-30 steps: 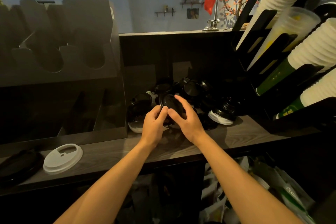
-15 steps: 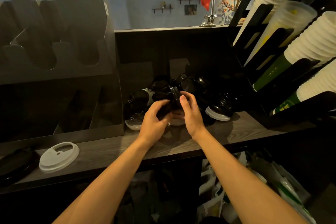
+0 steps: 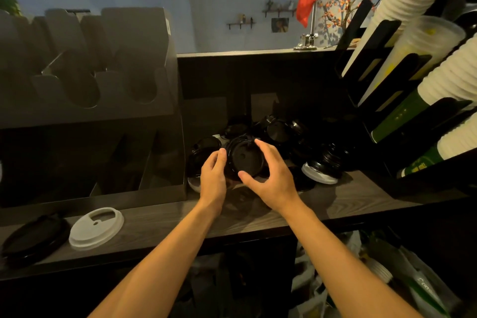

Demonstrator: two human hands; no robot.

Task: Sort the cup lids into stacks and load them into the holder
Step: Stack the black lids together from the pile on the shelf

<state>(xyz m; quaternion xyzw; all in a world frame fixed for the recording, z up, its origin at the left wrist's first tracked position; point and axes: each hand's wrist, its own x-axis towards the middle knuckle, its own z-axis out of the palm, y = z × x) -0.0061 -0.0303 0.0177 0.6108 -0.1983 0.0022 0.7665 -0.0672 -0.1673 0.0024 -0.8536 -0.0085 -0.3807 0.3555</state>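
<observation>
A dark wood-grain tabletop point(image 3: 348, 204) is seen running across the middle of the frame. Its left part is taken up by the holder point(image 3: 103, 111), a tall dark board unit with rounded cut-outs in its upper tiers and slanted dividers below. At the right edge of the frame a black rack point(image 3: 382, 90) is set at a slant, and long stacks of ribbed white cups point(image 3: 451, 70) are carried in it. Between holder and rack, at the centre of the frame, a pile of black lids point(image 3: 284, 131) is heaped on the tabletop against the back panel; at the pile's right side a short stack of black lids is seen resting on a white one point(image 3: 318, 175).

In front of the pile, both hands are brought together round a single black lid point(image 3: 245, 157), which is held tilted with its face toward the camera, just above the tabletop. The right hand point(image 3: 273, 178) is spread around it, the forefinger laid over the upper right rim and the thumb set at the lower rim. The left hand point(image 3: 213, 178) is placed at the left rim, its fingers curled against the edge.

At the lower left of the frame a white lid point(image 3: 96, 227) is laid flat on the tabletop, and just beside it, nearer the edge of the frame, a flat black lid point(image 3: 33, 237) is found.
</observation>
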